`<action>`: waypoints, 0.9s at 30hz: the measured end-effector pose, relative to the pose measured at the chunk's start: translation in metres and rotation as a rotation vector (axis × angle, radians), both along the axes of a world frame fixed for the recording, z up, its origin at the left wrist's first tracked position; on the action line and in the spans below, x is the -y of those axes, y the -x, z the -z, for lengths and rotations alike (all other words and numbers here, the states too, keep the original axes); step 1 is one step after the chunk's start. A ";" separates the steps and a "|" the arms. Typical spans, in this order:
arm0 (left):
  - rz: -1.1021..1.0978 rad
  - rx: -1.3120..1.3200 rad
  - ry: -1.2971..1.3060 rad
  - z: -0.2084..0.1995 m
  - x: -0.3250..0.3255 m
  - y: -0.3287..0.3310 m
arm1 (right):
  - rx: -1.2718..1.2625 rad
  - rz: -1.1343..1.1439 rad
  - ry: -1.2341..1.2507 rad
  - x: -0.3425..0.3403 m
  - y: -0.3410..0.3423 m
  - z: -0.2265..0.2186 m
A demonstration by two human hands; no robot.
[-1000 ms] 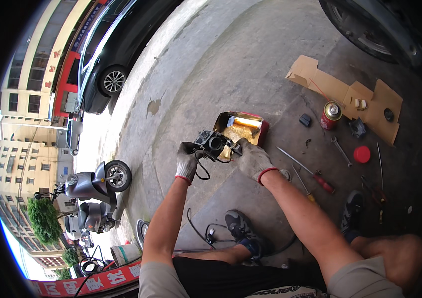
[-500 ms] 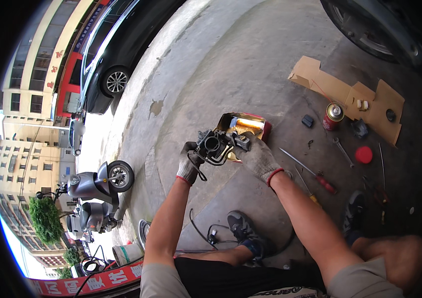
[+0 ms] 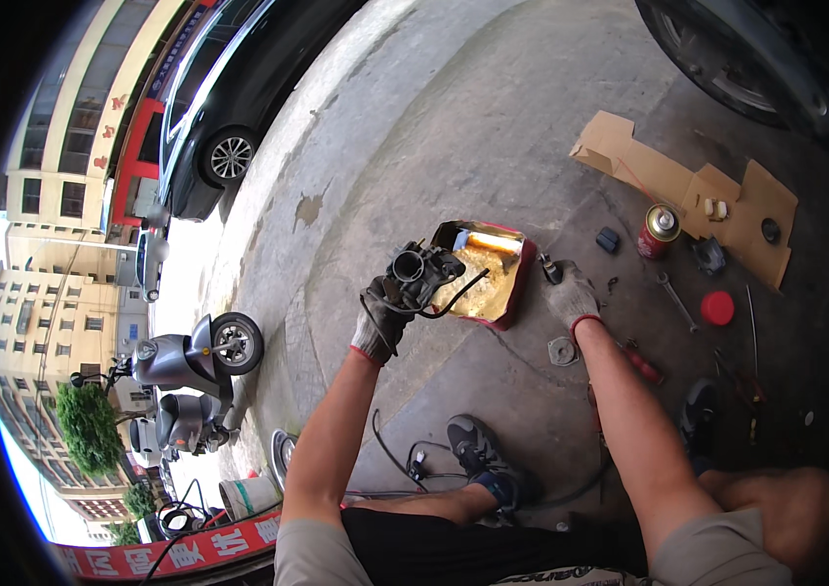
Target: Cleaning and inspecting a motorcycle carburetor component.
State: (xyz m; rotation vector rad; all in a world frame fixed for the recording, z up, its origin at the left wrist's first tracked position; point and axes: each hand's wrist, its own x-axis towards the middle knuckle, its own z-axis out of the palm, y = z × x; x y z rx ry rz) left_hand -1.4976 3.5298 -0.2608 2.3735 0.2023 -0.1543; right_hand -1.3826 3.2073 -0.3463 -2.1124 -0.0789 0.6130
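My left hand [image 3: 381, 317], in a grey work glove, is closed around a dark metal carburetor [image 3: 413, 278] with a round bore and a black hose [image 3: 473, 290] trailing from it. The carburetor is held above the left side of an open red tin [image 3: 509, 311] with a gold-coloured inside. To the right of the tin, my gloved right hand [image 3: 571, 296] is closed on a small dark part with a metallic end [image 3: 552, 270], apart from the carburetor. The fingers partly hide that part, so its kind is unclear.
On the floor to the right lie flattened cardboard [image 3: 663, 176], a spray can [image 3: 659, 231], a wrench [image 3: 675, 300], a red cap [image 3: 717, 308] and a red-handled screwdriver [image 3: 644, 366]. A round metal piece [image 3: 562, 351] lies below my right hand. Scooters [image 3: 190, 361] and a black car [image 3: 209, 166] stand left.
My right hand has moved right, away from the carburetor, with the small dark part in it. The carburetor has turned a little in my left hand, and more of the tin shows.
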 end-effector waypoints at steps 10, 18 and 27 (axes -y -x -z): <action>-0.338 0.149 0.745 -0.069 0.086 0.007 | 0.023 0.066 0.281 0.020 0.004 0.059; -0.516 0.012 0.826 -0.093 0.129 0.061 | 0.150 -0.007 -0.317 -0.004 0.016 -0.042; -0.870 -0.115 1.733 -0.005 0.139 0.176 | -0.244 -0.485 -0.477 -0.045 0.088 -0.043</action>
